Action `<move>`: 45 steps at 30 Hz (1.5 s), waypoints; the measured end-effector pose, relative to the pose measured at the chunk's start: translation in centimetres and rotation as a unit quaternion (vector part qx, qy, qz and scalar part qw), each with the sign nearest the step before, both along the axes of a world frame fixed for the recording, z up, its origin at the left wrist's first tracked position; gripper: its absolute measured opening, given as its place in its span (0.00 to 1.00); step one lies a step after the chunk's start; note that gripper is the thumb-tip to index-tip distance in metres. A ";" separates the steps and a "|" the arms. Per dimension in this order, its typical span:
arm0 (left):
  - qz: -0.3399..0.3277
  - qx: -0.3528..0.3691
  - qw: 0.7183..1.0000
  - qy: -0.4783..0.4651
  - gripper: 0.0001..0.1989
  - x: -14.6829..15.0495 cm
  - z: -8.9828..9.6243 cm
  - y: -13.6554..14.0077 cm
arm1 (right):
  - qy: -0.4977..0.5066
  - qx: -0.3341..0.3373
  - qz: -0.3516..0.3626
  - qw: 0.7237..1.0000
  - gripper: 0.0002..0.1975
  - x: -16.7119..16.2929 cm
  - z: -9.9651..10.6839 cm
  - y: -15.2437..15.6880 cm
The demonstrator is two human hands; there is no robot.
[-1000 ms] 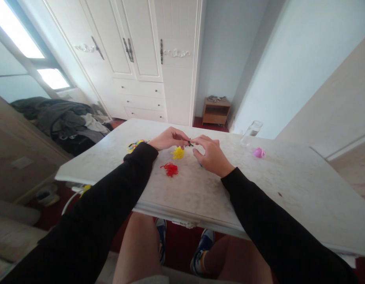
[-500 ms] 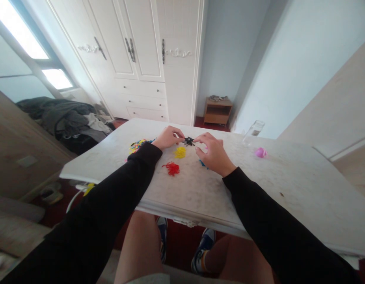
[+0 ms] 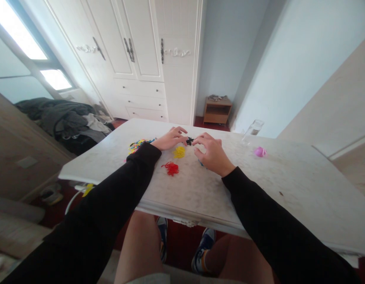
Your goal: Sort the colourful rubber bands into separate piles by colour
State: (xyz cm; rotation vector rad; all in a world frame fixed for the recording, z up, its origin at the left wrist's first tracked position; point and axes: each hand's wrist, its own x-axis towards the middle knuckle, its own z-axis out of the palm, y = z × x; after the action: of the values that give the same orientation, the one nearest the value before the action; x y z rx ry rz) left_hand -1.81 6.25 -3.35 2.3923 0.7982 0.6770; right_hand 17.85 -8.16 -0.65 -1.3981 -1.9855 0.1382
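Observation:
A small black pile of thin strands (image 3: 189,141) lies on the white table between my hands. My left hand (image 3: 171,139) rests at its left side, fingers stretched out and apart, the tips at the pile's edge. From the right, my right hand (image 3: 211,153) reaches to the pile with bent, parted fingers, the index fingertip touching or nearly touching it. Just below my left hand sits a yellow pile of strands (image 3: 179,152), and nearer to me a red one (image 3: 172,169). A blue pile (image 3: 201,162) is mostly hidden under my right hand.
A mixed multicoloured pile (image 3: 138,145) lies by my left wrist. On the right of the table (image 3: 289,173) are a clear glass bottle (image 3: 255,128), tilted in view, and a pink-purple round object (image 3: 260,152). A white wardrobe (image 3: 182,86) stands behind.
My left hand has spread its fingers and shifted slightly to the right, over part of the black pile. My right hand has barely moved.

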 end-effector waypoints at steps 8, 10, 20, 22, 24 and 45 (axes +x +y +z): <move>0.025 -0.012 1.000 -0.002 0.17 -0.1 -0.4 0.4 | -0.003 -0.002 0.005 1.000 0.09 0.0 -0.1 0.0; 0.035 -0.005 0.999 -0.010 0.15 0.0 -0.3 0.5 | -0.006 -0.005 0.006 1.000 0.09 0.0 -0.1 0.0; 0.002 -0.067 0.997 -0.049 0.13 0.0 0.3 0.2 | -0.021 -0.020 0.005 1.000 0.09 -0.1 -0.1 -0.1; -0.013 -0.082 0.996 -0.039 0.13 -0.1 0.4 0.0 | -0.022 -0.020 0.007 1.000 0.09 -0.1 -0.1 -0.1; -0.014 -0.082 0.996 -0.035 0.12 -0.1 0.4 -0.1 | -0.022 -0.022 0.007 0.999 0.09 -0.1 -0.1 -0.1; -0.045 -0.120 0.991 -0.042 0.08 0.0 0.1 0.0 | -0.047 -0.041 0.018 0.998 0.09 -0.2 -0.2 -0.2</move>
State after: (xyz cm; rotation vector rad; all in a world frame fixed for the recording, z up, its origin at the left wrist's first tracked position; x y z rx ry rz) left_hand -1.82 6.28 -3.23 2.1551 0.6911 0.6050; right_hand 17.69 -8.38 -0.85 -1.4449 -2.1048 0.1742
